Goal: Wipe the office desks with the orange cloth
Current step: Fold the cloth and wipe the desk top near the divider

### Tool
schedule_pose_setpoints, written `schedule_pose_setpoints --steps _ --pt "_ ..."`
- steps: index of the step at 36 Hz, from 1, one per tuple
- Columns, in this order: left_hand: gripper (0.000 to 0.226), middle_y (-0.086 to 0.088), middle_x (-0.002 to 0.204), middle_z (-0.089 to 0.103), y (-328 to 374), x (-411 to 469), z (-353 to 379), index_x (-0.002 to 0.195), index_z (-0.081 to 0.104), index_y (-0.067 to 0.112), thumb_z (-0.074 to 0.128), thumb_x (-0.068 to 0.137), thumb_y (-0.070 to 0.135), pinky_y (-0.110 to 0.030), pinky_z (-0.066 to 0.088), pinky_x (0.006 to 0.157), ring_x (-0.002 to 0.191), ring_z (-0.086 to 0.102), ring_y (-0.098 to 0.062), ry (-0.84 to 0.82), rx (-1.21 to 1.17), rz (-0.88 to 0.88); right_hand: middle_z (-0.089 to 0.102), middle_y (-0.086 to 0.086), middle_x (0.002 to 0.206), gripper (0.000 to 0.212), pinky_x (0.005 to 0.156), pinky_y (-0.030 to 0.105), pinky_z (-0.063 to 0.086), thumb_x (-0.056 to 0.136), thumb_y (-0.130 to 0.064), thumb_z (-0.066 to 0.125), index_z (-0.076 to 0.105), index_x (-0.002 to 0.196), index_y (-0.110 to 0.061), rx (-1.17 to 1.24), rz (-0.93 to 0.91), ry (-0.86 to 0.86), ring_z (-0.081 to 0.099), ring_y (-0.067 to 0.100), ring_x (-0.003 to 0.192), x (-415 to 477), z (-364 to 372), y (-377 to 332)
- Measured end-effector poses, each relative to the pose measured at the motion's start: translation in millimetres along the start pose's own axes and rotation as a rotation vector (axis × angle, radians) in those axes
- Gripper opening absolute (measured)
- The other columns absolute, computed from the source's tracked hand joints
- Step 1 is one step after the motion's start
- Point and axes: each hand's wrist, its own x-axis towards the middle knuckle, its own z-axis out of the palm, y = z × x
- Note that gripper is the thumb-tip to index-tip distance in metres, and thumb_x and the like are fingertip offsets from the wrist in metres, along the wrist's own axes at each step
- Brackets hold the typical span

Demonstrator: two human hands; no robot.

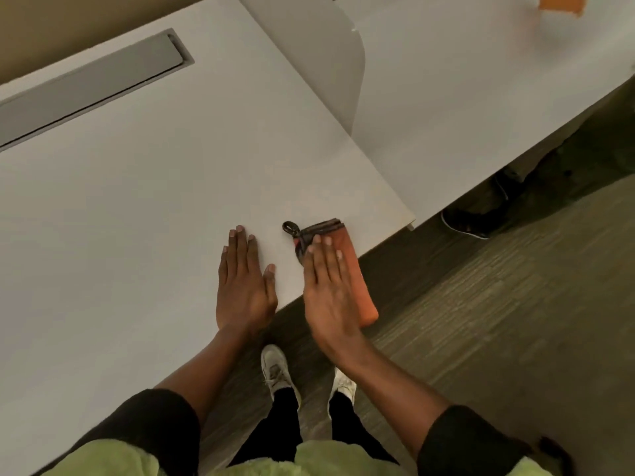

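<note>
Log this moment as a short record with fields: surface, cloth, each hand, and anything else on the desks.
surface: white office desk, bare apart from the cloth
cloth: folded orange cloth with dark trim and loop, at the near desk edge, one end overhanging
right hand: flat, palm down on the cloth
left hand: flat on the desk, beside the cloth, not touching it
fixture: grey recessed cable flap, far left
other: orange item on the adjoining desk, cut off by the frame
</note>
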Motion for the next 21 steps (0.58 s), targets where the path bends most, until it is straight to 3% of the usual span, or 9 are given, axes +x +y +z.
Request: schedule_pose_setpoints --steps 2,6,10,14,18,21 --pt "0.072 -0.006 0.185 -0.009 0.2 -0.9 -0.8 0.175 0.007 0.009 0.021 0.114 0.046 -0.041 0.0 0.139 0.17 -0.015 -0.016 -0.005 0.003 0.0 -0.001 0.024 0.174 0.075 0.131 0.055 0.011 0.101 -0.016 0.039 0.004 0.165 0.0 -0.051 0.038 -0.003 -0.003 0.041 0.162 8.9 -10.0 20.2" --pt "0.07 -0.004 0.184 -0.014 0.6 -2.4 -3.7 0.175 0.004 0.011 0.025 0.117 0.043 -0.041 -0.002 0.139 0.169 -0.019 -0.014 -0.024 0.002 0.001 0.008 0.024 0.174 0.071 0.132 0.052 0.009 0.097 -0.008 0.024 0.006 0.165 0.003 -0.124 0.225 0.052 0.002 0.039 0.163 71.6 -44.4 75.8" --pt "0.07 -0.004 0.184 -0.014 3.1 -2.1 -5.9 0.175 0.004 0.01 0.027 0.117 0.041 -0.038 -0.005 0.138 0.169 -0.019 -0.014 -0.027 -0.005 -0.009 0.007 0.025 0.174 0.071 0.133 0.05 0.01 0.104 -0.008 0.042 0.006 0.165 0.003 -0.084 0.311 0.037 0.005 0.039 0.163 127.6 -68.6 91.7" --pt "0.07 -0.003 0.184 -0.015 1.9 -2.2 -5.0 0.175 0.003 0.012 0.026 0.117 0.042 -0.038 -0.005 0.138 0.169 -0.019 -0.014 -0.025 -0.008 -0.009 0.006 0.026 0.173 0.069 0.132 0.052 0.011 0.104 -0.008 0.037 0.005 0.164 0.004 -0.058 0.25 0.049 0.007 0.041 0.162 128.1 -60.8 58.8" --pt "0.07 -0.004 0.184 -0.013 1.5 -2.7 -3.8 0.175 0.003 0.012 0.025 0.117 0.043 -0.041 -0.002 0.139 0.169 -0.017 -0.015 -0.013 -0.007 -0.007 0.002 0.025 0.174 0.069 0.132 0.053 0.01 0.101 -0.012 0.024 0.002 0.165 0.002 -0.04 0.063 0.027 -0.002 0.04 0.163 71.4 -29.6 20.0" --pt "0.071 -0.004 0.184 -0.013 1.4 -2.9 -3.8 0.175 0.003 0.011 0.021 0.115 0.045 -0.041 -0.002 0.139 0.169 -0.017 -0.015 -0.013 -0.007 -0.005 -0.006 0.025 0.173 0.07 0.132 0.054 0.007 0.099 -0.013 0.019 -0.001 0.165 0.002 -0.06 0.03 0.0 -0.008 0.041 0.162 27.0 -15.5 16.5"
